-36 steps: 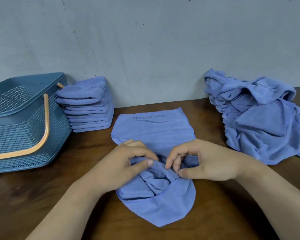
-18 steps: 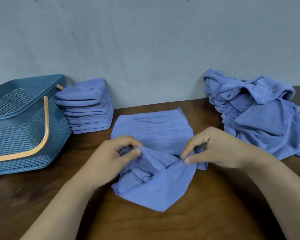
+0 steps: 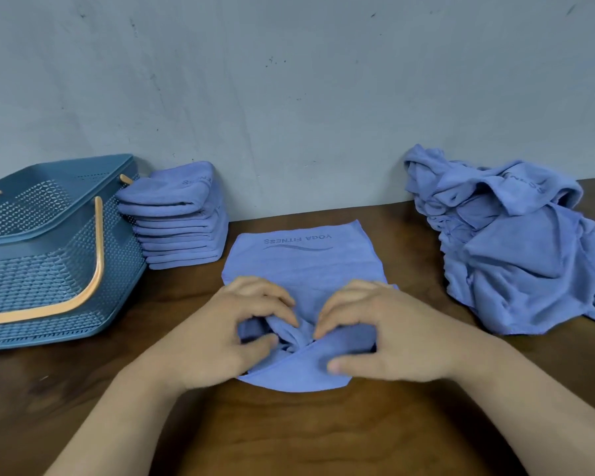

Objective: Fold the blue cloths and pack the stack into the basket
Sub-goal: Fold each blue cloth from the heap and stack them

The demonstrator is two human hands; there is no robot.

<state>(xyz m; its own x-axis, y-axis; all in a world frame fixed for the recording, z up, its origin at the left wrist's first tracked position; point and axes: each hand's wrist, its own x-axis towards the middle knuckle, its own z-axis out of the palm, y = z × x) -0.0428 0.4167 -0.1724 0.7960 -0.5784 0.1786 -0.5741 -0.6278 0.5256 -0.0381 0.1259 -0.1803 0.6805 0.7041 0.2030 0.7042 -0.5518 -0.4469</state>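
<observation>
A blue cloth printed "YOGA FITNESS" lies on the brown table in front of me, its near part bunched up. My left hand and my right hand sit close together on that bunched part, fingers curled, each pinching folds of fabric. A stack of folded blue cloths stands against the wall at the left. Beside it sits the blue mesh basket with an orange handle; I see nothing inside it. A heap of unfolded blue cloths lies at the right.
The grey wall runs along the table's far edge. Bare wooden table top shows between my forearms and in front of the basket.
My hands had spread apart holding the cloth's near edge; now they have come together again over the bunched fabric, which lies lower on the table.
</observation>
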